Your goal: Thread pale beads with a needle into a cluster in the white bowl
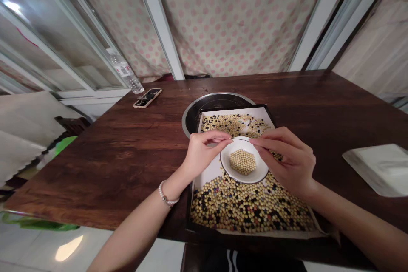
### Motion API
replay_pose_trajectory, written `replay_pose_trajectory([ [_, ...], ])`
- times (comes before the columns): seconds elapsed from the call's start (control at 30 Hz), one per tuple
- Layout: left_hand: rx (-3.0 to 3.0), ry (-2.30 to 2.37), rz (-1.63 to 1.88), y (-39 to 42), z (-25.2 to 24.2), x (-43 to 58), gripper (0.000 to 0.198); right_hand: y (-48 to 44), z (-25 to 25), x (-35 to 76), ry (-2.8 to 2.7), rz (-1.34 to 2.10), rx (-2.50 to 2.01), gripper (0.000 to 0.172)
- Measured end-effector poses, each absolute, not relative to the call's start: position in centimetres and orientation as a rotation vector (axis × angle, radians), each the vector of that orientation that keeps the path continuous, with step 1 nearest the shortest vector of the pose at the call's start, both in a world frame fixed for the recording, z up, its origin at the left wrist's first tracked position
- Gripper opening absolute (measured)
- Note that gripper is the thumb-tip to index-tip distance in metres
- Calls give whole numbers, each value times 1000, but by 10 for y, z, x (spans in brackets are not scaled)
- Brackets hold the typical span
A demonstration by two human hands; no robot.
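Observation:
My left hand (204, 153) and my right hand (283, 163) pinch a thin dark thread (242, 140) between their fingertips, holding it taut above a small white dish (245, 180). In the dish sits a neat hexagonal block of pale soybeans (242, 162). The dish rests on the white lining of a dark-edged tray (207, 178). Around it lies a loose spread of pale and dark beans (251, 206). A beaded bracelet (168, 194) circles my left wrist.
The tray rests on a dark wooden table (95, 165) and overlaps a round metal-rimmed burner (204, 112). A phone (147, 97) and a plastic water bottle (126, 71) stand at the far left. A white packet (379, 170) lies to the right.

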State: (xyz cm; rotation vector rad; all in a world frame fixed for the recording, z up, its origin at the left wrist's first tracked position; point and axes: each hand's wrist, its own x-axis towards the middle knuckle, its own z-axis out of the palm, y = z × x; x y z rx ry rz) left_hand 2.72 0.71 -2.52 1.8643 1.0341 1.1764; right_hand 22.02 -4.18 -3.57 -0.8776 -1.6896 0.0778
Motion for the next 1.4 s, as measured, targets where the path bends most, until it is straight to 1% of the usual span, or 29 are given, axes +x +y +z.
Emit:
replay_pose_trajectory([
  [0.17, 1730, 962, 1220, 7, -21, 29, 11, -42, -31, 220, -1635, 103, -872, 30],
  [0.4, 1574, 856, 1236, 5, -20, 29, 14, -43, -28, 221, -1582, 169, -822, 28],
  [0.77, 1702, 947, 1353, 0, -19, 31, 14, -43, -28, 221, -1574, 136, -848, 29],
  [1.4, 1760, 935, 1347, 1, -23, 30, 14, -41, -30, 220, -1544, 171, -869, 27],
])
